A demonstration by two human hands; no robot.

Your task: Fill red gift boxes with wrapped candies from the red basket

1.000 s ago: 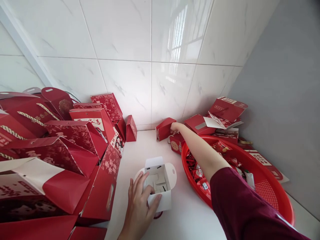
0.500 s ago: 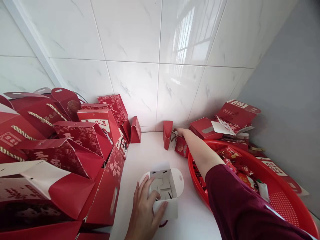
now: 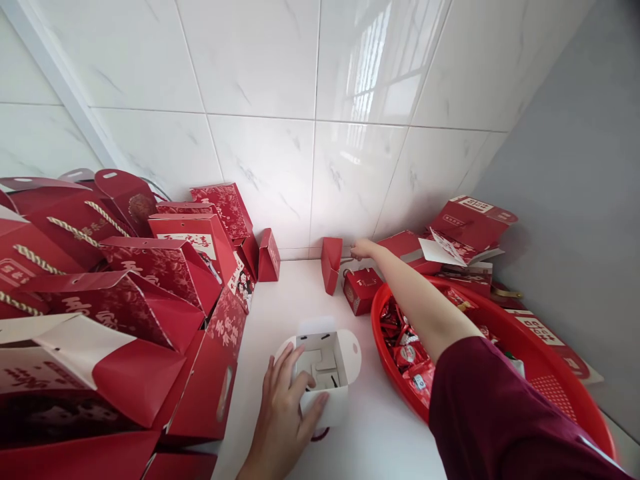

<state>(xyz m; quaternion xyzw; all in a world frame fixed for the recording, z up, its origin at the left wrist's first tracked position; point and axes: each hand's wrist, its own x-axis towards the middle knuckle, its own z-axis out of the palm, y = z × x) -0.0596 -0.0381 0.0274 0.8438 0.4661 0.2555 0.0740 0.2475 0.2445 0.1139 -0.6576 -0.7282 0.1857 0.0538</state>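
Observation:
An open gift box [image 3: 324,407] with a white inside stands on the white table, flaps spread, a dark red cord at its front. My left hand [image 3: 287,400] grips its left and front walls, thumb outside the front. At the back, close to the tiled wall, my right hand [image 3: 364,249] is closed; what its fingers hold is too small to make out, though a thin dark strip shows beside them. Just in front of that hand sits a small red box [image 3: 363,292] with cord handles. A narrow red box [image 3: 331,263] stands to its left.
On the right, under my right arm, lies a red plastic basket [image 3: 595,417] with wrapped sweets [image 3: 410,353]. Folded red boxes [image 3: 470,223] are piled behind it. Rows of red gift boxes [image 3: 160,267] fill the left side. Another small red box [image 3: 269,255] stands by the wall.
The small red box by my right hand has turned and now shows its lettered side. My right hand has come away from it, slightly up toward the wall. My left hand keeps its grip.

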